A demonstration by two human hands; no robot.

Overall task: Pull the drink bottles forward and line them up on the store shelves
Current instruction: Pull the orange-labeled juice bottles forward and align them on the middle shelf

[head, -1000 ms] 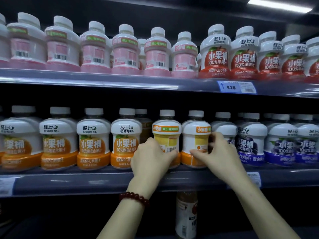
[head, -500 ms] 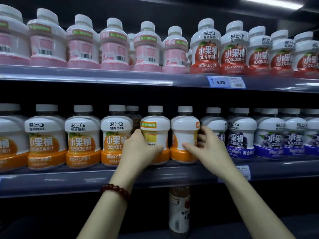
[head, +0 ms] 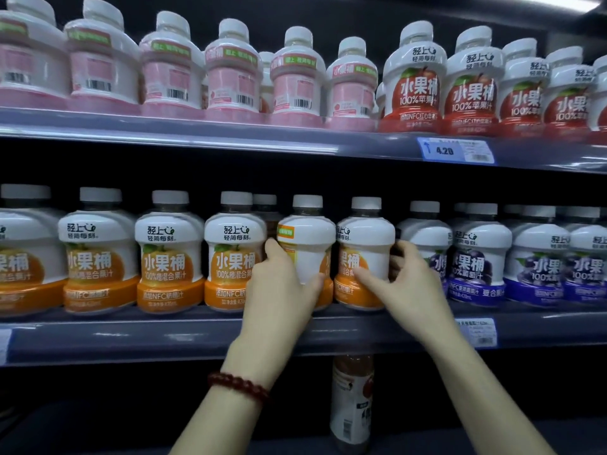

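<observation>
Two bare hands reach up to the middle shelf (head: 164, 336) of a dark store rack; the left hand (head: 279, 290), with a red bead bracelet (head: 238, 385) at its wrist, has its grip wrapped round an orange juice bottle (head: 307, 244), thumb on the bottle's right side and fingers curling round its left, so the grip is grasping that bottle; this bottle stands upright at the front edge of the shelf with its label turned sideways, mostly plain white facing out; just beside it to the right, touching or nearly so, stands a second orange bottle (head: 364, 244), and the right hand (head: 410, 287) grasps it, thumb laid across the lower front of the label and fingers curled round its right flank; this bottle also stands upright at the shelf front, its label part-turned. To the left runs a row of orange bottles (head: 167, 254) with labels facing forward; to the right, purple grape bottles (head: 476, 257) stand in line. The upper shelf (head: 230, 139) carries pink bottles (head: 230, 70) showing barcodes, then red apple bottles (head: 417, 83) over a blue price tag (head: 455, 151) reading 4.20; a taller bottle (head: 351, 402) stands below the middle shelf, between the forearms.
</observation>
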